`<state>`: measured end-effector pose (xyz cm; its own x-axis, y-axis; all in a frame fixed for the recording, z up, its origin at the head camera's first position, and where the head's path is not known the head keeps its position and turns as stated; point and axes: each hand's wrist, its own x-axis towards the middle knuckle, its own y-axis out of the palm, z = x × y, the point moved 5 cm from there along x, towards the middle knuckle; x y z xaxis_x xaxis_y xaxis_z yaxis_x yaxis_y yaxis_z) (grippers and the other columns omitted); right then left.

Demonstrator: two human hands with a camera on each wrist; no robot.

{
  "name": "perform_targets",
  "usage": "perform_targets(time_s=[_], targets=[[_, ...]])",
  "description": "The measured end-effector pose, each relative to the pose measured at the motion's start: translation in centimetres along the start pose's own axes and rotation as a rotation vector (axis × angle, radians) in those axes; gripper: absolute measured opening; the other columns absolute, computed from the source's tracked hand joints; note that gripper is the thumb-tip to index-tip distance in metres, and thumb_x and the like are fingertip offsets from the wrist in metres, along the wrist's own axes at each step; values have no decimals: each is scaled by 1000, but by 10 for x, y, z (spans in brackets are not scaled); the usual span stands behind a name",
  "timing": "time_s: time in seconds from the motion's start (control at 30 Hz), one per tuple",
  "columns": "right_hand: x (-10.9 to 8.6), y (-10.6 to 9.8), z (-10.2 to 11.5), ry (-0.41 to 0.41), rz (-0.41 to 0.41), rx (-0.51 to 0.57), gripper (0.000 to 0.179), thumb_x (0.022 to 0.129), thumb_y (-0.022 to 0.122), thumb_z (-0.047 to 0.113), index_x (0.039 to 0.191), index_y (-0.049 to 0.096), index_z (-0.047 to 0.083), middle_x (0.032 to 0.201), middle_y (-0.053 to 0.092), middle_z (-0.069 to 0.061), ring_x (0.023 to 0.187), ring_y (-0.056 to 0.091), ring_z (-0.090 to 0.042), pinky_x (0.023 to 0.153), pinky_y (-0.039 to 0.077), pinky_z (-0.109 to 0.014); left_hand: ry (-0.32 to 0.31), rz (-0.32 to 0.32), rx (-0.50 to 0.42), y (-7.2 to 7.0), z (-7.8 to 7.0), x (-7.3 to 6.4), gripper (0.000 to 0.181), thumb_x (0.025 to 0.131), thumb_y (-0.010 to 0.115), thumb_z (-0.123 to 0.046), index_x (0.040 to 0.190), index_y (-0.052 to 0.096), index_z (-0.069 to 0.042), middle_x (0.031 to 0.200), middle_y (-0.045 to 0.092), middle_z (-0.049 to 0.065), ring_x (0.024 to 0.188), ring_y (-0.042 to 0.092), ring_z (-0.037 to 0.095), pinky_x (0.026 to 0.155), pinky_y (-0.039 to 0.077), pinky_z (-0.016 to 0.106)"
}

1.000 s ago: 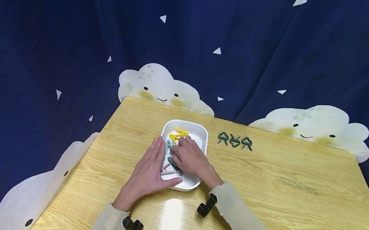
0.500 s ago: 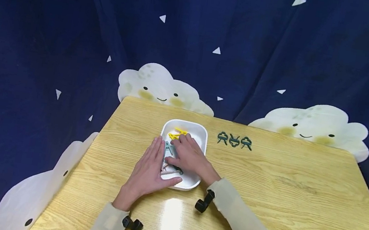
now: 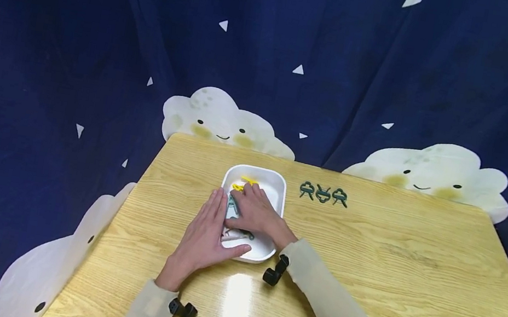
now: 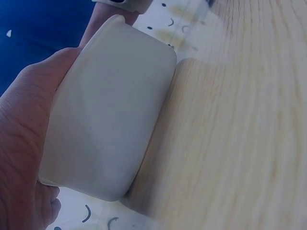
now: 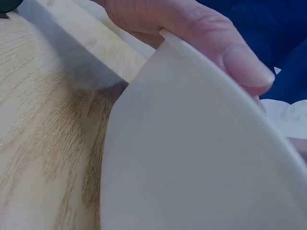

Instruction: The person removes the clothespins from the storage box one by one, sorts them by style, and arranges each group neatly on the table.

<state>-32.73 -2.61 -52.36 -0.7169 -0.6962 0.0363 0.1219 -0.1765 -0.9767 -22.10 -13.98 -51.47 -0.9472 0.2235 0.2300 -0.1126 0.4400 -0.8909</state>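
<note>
A white tub [image 3: 266,253] on the table holds several small clips. My left hand [image 3: 204,235] lies along its left side with straight fingers, the thumb pointing over the near rim. Reaching in over the right rim, my right hand [image 3: 255,212] has its thumb and forefinger apart, with nothing seen between them. Just left of that gap lies a pale blue-green clip [image 3: 232,204]. Yellow clips [image 3: 250,180] lie at the tub's far end, partly hidden by the fingers. Below the thumb are a dark green clip [image 3: 249,235], mostly covered, and a brownish-pink clip [image 3: 235,238].
Three dark green clips [image 3: 323,194] lie in a row on the wooden table [image 3: 396,270], right of the tub's far end. A dark blue curtain [image 3: 272,45] with clouds hangs behind the table. Both wrists wear black cameras.
My right hand has shifted slightly left inside the tub, and its thumb and forefinger have spread apart, covering more of the dark green clip. The left hand has stayed put.
</note>
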Motion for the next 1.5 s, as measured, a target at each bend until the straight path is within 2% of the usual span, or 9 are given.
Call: perform_targets(time_s=[0.13, 0.37, 0.57, 0.8, 0.97, 1.17, 1.33, 1.5], targets=[[1, 2, 1, 6, -4, -6, 65, 82, 71, 64, 125, 64, 15, 113, 52, -6, 104, 44, -24, 91, 45, -41, 2, 0, 1, -1, 0, 0, 132, 83, 53, -89, 165, 11, 5, 175, 1, 18, 162, 0, 28, 131, 12, 42], [4, 2, 4, 5, -10, -16, 73, 80, 74, 62, 133, 65, 12, 114, 55, -5, 103, 45, -23, 90, 45, -38, 8, -8, 6, -1, 1, 0, 132, 83, 52, -90, 165, 9, 4, 175, -1, 18, 162, 3, 31, 131, 12, 42], [4, 2, 7, -3, -25, 1, 80, 73, 76, 65, 130, 68, 9, 114, 58, -3, 103, 47, -22, 93, 46, -38, 4, -2, -2, -1, 0, -1, 133, 82, 52, -90, 165, 9, 4, 174, -7, 14, 162, 4, 32, 131, 10, 41], [3, 0, 6, -9, -51, 24, 86, 72, 76, 66, 135, 66, 7, 113, 58, -2, 101, 46, -21, 91, 45, -36, 3, -8, -6, -1, -1, -1, 133, 82, 52, -91, 165, 11, 5, 175, -5, 14, 162, 3, 31, 131, 11, 41], [2, -5, 5, -15, -97, 45, 87, 71, 76, 66, 135, 65, 8, 116, 60, -2, 102, 46, -20, 91, 45, -35, 11, -13, -2, 0, -1, -1, 133, 82, 52, -90, 165, 10, 5, 174, 0, 18, 162, 6, 33, 131, 12, 41], [-1, -13, 4, -17, -111, 35, 86, 74, 75, 68, 136, 64, 10, 118, 61, -3, 103, 45, -20, 91, 45, -35, 13, -15, 5, 0, -1, -1, 133, 82, 54, -90, 165, 12, 5, 174, 3, 20, 162, 5, 31, 131, 12, 41], [-9, -22, -2, 8, -111, 27, 85, 75, 76, 62, 139, 62, 8, 117, 58, -4, 102, 43, -21, 91, 44, -36, 7, -6, 1, 0, -1, -2, 133, 82, 54, -90, 164, 11, 5, 174, 0, 18, 162, 6, 33, 131, 12, 41], [-18, -31, -9, 32, -118, 34, 86, 76, 77, 63, 140, 62, 7, 114, 57, -5, 100, 43, -22, 90, 42, -36, -3, -9, -7, 0, 0, -1, 134, 81, 55, -90, 165, 10, 5, 175, -2, 16, 162, 5, 31, 131, 13, 42]])
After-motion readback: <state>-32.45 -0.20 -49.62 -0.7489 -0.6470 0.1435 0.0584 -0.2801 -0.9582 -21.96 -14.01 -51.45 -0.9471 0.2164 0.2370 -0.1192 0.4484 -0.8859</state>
